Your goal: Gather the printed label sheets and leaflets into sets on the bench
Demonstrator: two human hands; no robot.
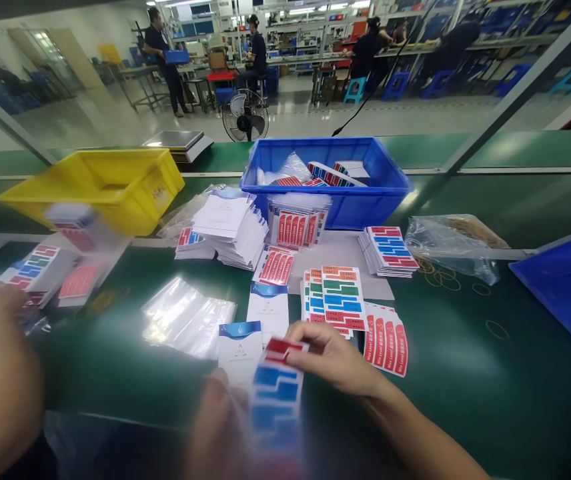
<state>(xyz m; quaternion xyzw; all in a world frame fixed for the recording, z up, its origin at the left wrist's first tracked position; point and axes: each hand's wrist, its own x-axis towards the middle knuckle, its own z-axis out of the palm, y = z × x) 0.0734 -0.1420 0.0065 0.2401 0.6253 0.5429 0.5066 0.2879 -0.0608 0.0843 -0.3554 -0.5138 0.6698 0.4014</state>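
Observation:
My right hand [333,357] pinches the top of a sticker sheet [276,390] with red and blue labels. My left hand [213,413] is smeared by motion beside the sheet's lower part; its fingers seem closed on a clear plastic bag [239,395], whose outline is faint. The sheet's lower end is blurred and looks pale, as if behind film. Just beyond lie white cards with blue tops [268,310], multicoloured sticker sheets [343,297] and red level-label sheets [386,339]. A pile of clear bags [188,317] lies left of the cards.
A co-worker's arm [0,380] reaches in at left near more sheets. Stacked white cards [230,223] stand before a blue bin [325,197]; a yellow bin [115,190] is at back left. Rubber bands [438,277] and a sheet stack [390,250] lie right.

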